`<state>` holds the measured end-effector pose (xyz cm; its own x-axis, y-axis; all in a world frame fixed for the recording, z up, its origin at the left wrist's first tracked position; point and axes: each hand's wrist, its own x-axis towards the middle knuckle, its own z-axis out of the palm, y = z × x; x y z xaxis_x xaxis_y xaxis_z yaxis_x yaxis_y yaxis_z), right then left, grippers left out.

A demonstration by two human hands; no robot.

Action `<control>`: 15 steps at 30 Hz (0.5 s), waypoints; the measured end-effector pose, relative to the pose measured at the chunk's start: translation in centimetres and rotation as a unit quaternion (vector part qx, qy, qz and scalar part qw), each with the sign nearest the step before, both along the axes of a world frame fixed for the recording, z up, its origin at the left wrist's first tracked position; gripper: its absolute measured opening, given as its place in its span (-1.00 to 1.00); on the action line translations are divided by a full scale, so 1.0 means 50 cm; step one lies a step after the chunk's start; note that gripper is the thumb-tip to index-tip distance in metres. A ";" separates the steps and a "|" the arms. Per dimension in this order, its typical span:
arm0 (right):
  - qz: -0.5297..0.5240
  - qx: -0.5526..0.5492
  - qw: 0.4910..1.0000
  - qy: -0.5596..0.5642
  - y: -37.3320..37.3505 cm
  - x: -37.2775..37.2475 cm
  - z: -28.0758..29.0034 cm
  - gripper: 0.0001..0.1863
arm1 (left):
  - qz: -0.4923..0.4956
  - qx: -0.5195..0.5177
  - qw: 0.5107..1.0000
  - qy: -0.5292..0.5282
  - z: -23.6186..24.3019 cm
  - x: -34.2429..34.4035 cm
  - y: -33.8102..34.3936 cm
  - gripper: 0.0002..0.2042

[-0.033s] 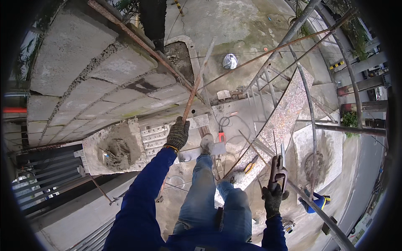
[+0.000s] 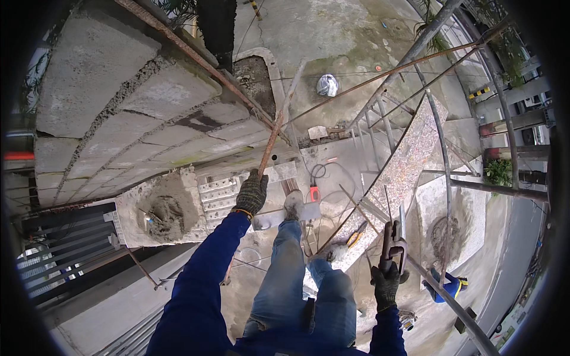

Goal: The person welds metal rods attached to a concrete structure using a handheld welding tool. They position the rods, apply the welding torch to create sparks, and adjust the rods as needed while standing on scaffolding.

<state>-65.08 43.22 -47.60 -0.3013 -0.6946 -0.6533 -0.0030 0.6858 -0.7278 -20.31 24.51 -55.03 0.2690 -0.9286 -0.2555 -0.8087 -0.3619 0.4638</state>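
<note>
Left hand [image 2: 252,196] clenched round rusty pole [image 2: 272,144], ahead near concrete wall [image 2: 160,89]; right hand [image 2: 386,286] grasping metal clamp-like tool [image 2: 389,244], out to right. Slack grip could drop tool toward co-worker [image 2: 453,287]; knocked plank [image 2: 405,155] could shed loose pliers [image 2: 355,235].

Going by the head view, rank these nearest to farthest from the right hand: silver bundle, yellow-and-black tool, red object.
From the right hand:
1. Yellow-and-black tool, up and left on the speckled board.
2. Red object, farther up and left.
3. Silver bundle, near the picture's top.
</note>
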 end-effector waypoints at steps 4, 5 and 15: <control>0.006 0.045 0.999 -0.004 -0.067 0.088 -0.076 -0.70 | 0.021 0.060 0.998 -0.009 -0.194 0.075 0.034 -0.67; 0.007 0.041 0.999 -0.004 -0.069 0.103 -0.101 -0.73 | 0.027 0.077 0.997 -0.005 -0.239 0.091 0.029 -0.67; 0.040 0.049 0.998 0.003 -0.162 0.233 -0.350 -0.68 | 0.036 0.137 0.989 -0.050 -0.601 0.209 0.089 -0.62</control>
<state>-53.42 35.14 -65.11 -0.2516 -0.6498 -0.7172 -0.0650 0.7507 -0.6574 -9.87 28.95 -85.07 0.3688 -0.8059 -0.4630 -0.8131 -0.5211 0.2594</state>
